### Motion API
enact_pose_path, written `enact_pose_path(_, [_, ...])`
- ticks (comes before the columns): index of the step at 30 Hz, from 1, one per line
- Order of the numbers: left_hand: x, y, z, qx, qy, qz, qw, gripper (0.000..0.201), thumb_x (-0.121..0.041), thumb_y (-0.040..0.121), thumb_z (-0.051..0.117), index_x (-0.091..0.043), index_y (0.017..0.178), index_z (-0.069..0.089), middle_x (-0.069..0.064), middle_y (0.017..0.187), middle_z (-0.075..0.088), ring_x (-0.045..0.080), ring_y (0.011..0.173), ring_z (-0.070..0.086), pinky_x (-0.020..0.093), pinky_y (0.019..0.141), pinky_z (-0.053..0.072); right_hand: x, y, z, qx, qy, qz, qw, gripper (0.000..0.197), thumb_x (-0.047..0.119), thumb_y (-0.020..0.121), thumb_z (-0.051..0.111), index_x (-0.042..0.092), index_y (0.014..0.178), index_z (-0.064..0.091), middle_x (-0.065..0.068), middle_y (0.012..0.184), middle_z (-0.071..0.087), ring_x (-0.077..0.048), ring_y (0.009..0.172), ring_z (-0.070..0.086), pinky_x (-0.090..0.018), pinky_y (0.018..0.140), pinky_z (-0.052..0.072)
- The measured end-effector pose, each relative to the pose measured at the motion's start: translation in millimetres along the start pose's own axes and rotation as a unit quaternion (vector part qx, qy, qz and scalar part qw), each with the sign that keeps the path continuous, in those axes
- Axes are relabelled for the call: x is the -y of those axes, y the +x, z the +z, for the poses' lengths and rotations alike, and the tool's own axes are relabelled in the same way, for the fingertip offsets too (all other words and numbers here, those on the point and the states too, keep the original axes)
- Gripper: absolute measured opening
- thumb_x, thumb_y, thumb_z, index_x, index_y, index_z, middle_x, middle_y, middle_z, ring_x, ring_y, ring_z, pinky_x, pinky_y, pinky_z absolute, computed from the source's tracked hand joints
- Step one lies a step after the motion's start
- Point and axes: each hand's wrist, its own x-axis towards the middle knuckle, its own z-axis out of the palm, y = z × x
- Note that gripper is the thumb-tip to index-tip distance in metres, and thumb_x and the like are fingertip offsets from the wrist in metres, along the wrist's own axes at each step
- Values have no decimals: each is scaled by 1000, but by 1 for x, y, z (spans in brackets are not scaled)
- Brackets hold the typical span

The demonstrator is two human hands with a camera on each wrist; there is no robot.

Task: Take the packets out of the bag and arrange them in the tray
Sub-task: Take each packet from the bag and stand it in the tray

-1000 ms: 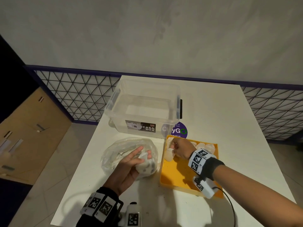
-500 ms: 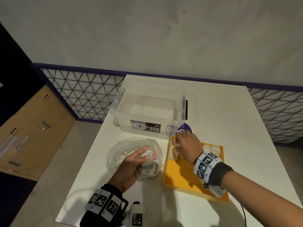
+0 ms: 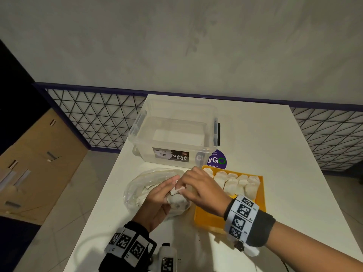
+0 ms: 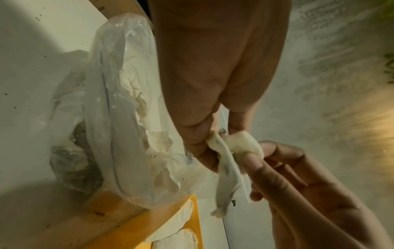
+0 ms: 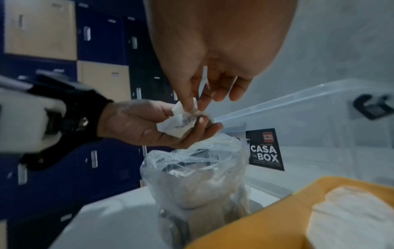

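A clear plastic bag (image 3: 141,185) with white packets inside lies on the white table, left of the yellow tray (image 3: 262,199). Several white packets (image 3: 235,183) stand in rows at the tray's far end. Just above the bag's mouth, my left hand (image 3: 172,186) holds a white packet (image 3: 177,191) in its curled fingers. My right hand (image 3: 181,188) pinches the top of that same packet between thumb and forefinger. The left wrist view shows the packet (image 4: 226,161) hanging between both hands. In the right wrist view the packet (image 5: 179,123) rests in the left palm above the bag (image 5: 198,176).
A clear lidless storage box (image 3: 172,138) labelled CASA BOX stands behind the bag and tray, with a purple round sticker (image 3: 220,160) on the table beside it. A mesh railing runs behind the table. The table's left edge drops off just left of the bag.
My right hand left the tray's far left corner and came over to my left hand, where it took hold of the packet. The left hand stayed at the bag.
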Motion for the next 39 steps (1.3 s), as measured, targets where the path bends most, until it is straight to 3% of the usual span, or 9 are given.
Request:
enact_pose_path(3, [-2,-2,2,6,-24,-1,1000,47,-26,91,48,1,129,53,21,127,60,26,116,59,29,87,55,1,0,-4,-22,127,77,989,7,26,88,59,24,94,63,5,93,60,3,81,38,-12,72,30])
enact_pose_path(6, [0,-1,2,-31,-39,-19,999,50,-35,96,41,1,128,54,22,124,61,28,119,57,30,89,55,1,3,-9,-45,234,134,962,15,18,86,63,32,87,59,-4,91,61,1,76,43,-10,68,33])
enact_pose_path(8, [3,0,0,-15,-24,-6,1000,46,-33,96,42,-1,123,59,17,120,66,24,115,60,33,93,51,1,5,-11,-57,291,158,942,11,15,86,63,26,87,60,-1,87,59,-2,77,47,-12,71,38])
enact_pose_path(10, [4,-4,0,5,-5,6,1000,35,-27,95,46,-3,108,68,12,97,71,18,93,68,32,82,55,0,6,-12,-70,323,177,927,5,13,86,63,16,90,61,3,82,58,-6,77,50,-15,72,40])
enact_pose_path(13, [3,-10,1,21,-9,18,1000,25,-19,90,52,0,96,67,8,71,62,11,62,62,24,62,56,-3,7,-13,-86,352,195,912,6,11,86,63,12,91,60,4,77,57,-11,76,52,-14,71,42])
enact_pose_path(19, [2,-12,-2,27,18,20,999,17,-18,85,58,-2,88,64,5,68,56,13,60,53,24,62,50,-6,8,-14,-92,375,217,897,12,10,87,61,8,99,60,-9,83,60,-19,80,56,-17,74,46])
enact_pose_path(24, [0,-14,-2,34,56,30,997,15,-14,80,61,-7,68,64,5,66,55,11,58,53,20,59,51,-8,8,-13,-99,383,223,891,10,9,87,60,9,98,60,-5,81,60,-14,79,57,-14,73,46])
enact_pose_path(33, [-2,-4,-11,-28,72,34,996,17,-14,77,64,-3,66,58,4,61,56,12,55,55,20,58,51,-17,20,12,-61,402,263,875,14,5,88,58,4,102,55,-4,72,57,-9,63,52,-11,60,45])
enact_pose_path(39, [-22,-4,-18,-58,130,47,989,23,-4,89,58,-1,67,57,3,59,56,11,56,54,18,55,48,-19,32,20,-41,401,258,878,14,3,88,57,5,101,52,-5,70,59,-1,54,52,-10,56,43])
